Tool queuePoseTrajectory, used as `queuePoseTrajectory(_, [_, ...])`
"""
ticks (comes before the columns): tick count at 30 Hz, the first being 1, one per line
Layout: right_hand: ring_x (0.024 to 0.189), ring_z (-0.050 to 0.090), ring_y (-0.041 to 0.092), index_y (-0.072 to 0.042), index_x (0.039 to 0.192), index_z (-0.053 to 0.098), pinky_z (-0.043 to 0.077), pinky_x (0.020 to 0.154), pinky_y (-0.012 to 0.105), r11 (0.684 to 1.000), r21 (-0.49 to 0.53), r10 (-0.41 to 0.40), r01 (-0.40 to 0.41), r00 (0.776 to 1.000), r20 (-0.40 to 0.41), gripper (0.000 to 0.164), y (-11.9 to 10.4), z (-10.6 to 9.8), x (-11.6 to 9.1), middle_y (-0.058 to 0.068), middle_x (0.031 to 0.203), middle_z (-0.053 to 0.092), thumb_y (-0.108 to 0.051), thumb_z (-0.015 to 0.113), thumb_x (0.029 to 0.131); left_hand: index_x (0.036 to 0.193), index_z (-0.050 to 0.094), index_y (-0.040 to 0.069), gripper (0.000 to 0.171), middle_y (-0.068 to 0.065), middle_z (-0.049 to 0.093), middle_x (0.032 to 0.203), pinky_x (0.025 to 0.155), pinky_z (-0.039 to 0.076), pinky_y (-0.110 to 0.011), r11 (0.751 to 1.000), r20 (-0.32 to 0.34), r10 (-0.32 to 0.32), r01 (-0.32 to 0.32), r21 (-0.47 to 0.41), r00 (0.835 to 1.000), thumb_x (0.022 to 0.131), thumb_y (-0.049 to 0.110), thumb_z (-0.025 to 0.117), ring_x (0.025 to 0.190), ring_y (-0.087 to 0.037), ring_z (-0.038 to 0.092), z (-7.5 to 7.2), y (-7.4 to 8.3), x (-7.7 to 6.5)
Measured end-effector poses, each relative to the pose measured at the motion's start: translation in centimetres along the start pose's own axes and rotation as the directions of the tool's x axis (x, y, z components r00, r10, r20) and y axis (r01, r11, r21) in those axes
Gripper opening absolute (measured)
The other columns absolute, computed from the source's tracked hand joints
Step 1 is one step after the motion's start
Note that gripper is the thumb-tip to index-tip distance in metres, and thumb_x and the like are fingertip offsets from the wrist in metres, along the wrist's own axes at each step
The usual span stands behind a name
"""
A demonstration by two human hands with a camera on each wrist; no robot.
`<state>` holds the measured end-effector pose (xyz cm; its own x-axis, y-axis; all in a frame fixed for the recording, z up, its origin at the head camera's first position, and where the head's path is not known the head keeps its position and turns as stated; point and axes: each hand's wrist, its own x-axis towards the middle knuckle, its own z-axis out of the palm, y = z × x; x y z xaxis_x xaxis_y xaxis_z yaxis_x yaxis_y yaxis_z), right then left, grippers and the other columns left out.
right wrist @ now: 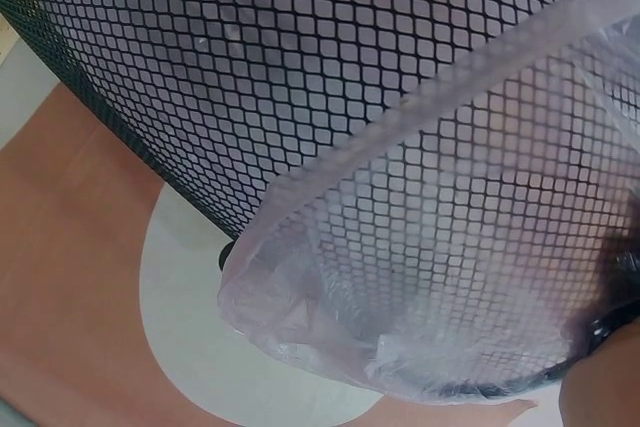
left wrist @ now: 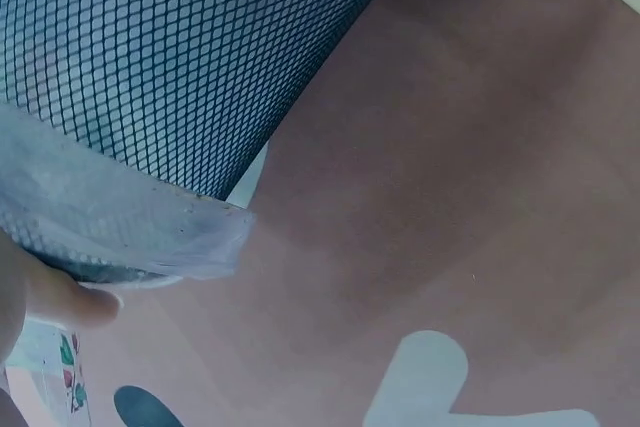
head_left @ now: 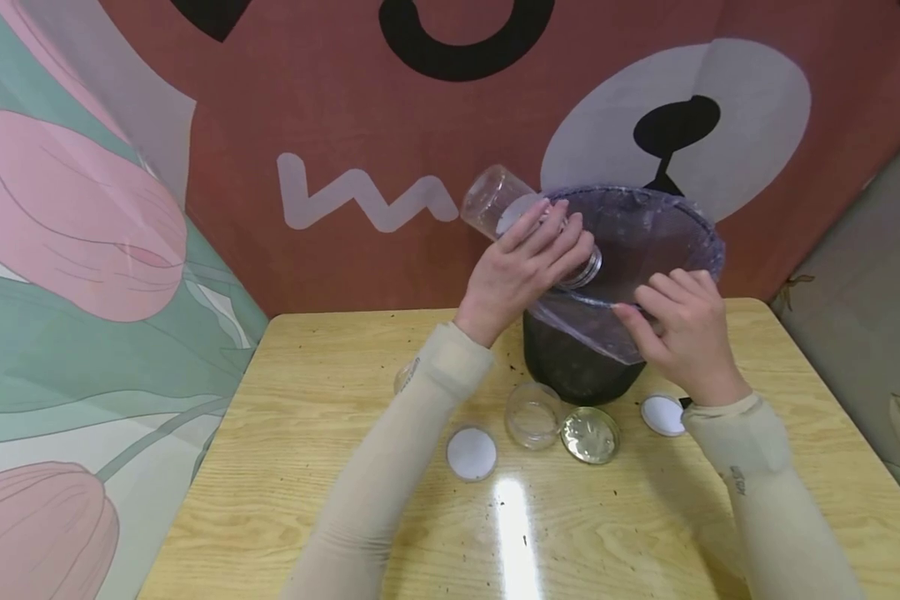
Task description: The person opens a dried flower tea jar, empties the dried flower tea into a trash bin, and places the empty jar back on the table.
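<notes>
A clear jar (head_left: pixel 487 197) lies tilted across the left rim of a black mesh waste bin (head_left: pixel 579 367), its metallic-looking threaded mouth inside the opening. My left hand (head_left: pixel 523 271) grips this jar, with the fingers over its top. A thin plastic bag (head_left: pixel 592 327) lines the bin and folds down over its outside; the mesh (right wrist: pixel 300 57) shows closely in the right wrist view. My right hand (head_left: pixel 682 333) grips the bin's near right rim through the bag, thumb outside. In the left wrist view, part of a finger (left wrist: pixel 75 297) shows below the folded bag edge (left wrist: pixel 130 217).
On the wooden table (head_left: pixel 285 467) in front of the bin lie a white disc (head_left: pixel 472 453), a clear round dish or lid (head_left: pixel 532 417), a gold-coloured lid (head_left: pixel 590 435) and another white disc (head_left: pixel 663 415). Small dark crumbs dot the wood. A printed cloth (head_left: pixel 345 100) hangs behind.
</notes>
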<state>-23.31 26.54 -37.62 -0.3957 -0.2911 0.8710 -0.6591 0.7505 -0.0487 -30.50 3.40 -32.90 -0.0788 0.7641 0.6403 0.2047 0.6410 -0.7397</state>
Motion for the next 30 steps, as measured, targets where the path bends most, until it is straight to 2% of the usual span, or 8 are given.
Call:
queuePoseTrajectory(7, [0.060, 0.035, 0.029, -0.008, 0.065, 0.044, 0.026, 0.066, 0.045, 1.000, 0.004, 0.004, -0.004, 1.000, 0.006, 0.058, -0.12, -0.11, -0.07, 0.004, 0.061, 0.035, -0.047, 0.049, 0.108, 0.141, 0.048, 0.027, 0.047, 0.001, 0.050, 0.156, 0.129, 0.024, -0.032, 0.999, 0.069, 0.053, -0.053, 0.007, 0.996, 0.107, -0.004, 0.043, 0.147, -0.016, 0.045, -0.42, -0.41, -0.34])
queuePoseTrajectory(14, [0.060, 0.034, 0.027, -0.009, 0.064, 0.043, 0.026, 0.066, 0.044, 1.000, 0.002, 0.000, 0.000, 1.000, -0.017, 0.060, -0.16, -0.12, 0.03, 0.003, 0.060, 0.034, -0.050, 0.048, 0.107, 0.141, 0.051, 0.028, 0.049, 0.001, 0.052, 0.153, 0.128, 0.025, -0.030, 0.998, 0.029, 0.068, -0.068, 0.003, 0.997, 0.105, -0.006, 0.048, 0.148, -0.014, 0.044, -0.53, -0.46, -0.30])
queuePoseTrajectory(21, [0.060, 0.034, 0.027, -0.009, 0.064, 0.043, 0.027, 0.066, 0.045, 1.000, 0.000, -0.001, 0.001, 1.000, -0.007, 0.060, -0.14, -0.22, 0.05, 0.004, 0.060, 0.034, -0.049, 0.048, 0.108, 0.149, 0.046, 0.022, 0.054, 0.001, 0.046, 0.161, 0.127, 0.026, -0.028, 0.992, 0.047, 0.115, -0.117, 0.042, 0.992, 0.104, -0.008, 0.049, 0.151, -0.011, 0.040, -0.38, -0.35, -0.50])
queuePoseTrajectory(30, [0.059, 0.034, 0.028, -0.009, 0.064, 0.042, 0.027, 0.066, 0.046, 1.000, 0.008, 0.006, -0.006, 1.000, -0.010, 0.059, -0.24, -0.28, -0.01, 0.004, 0.061, 0.033, -0.047, 0.049, 0.108, 0.153, 0.044, 0.022, 0.060, 0.002, 0.042, 0.164, 0.128, 0.025, -0.028, 0.989, 0.075, 0.137, -0.141, 0.046, 0.988, 0.103, -0.011, 0.048, 0.153, -0.011, 0.037, -0.46, -0.28, -0.41])
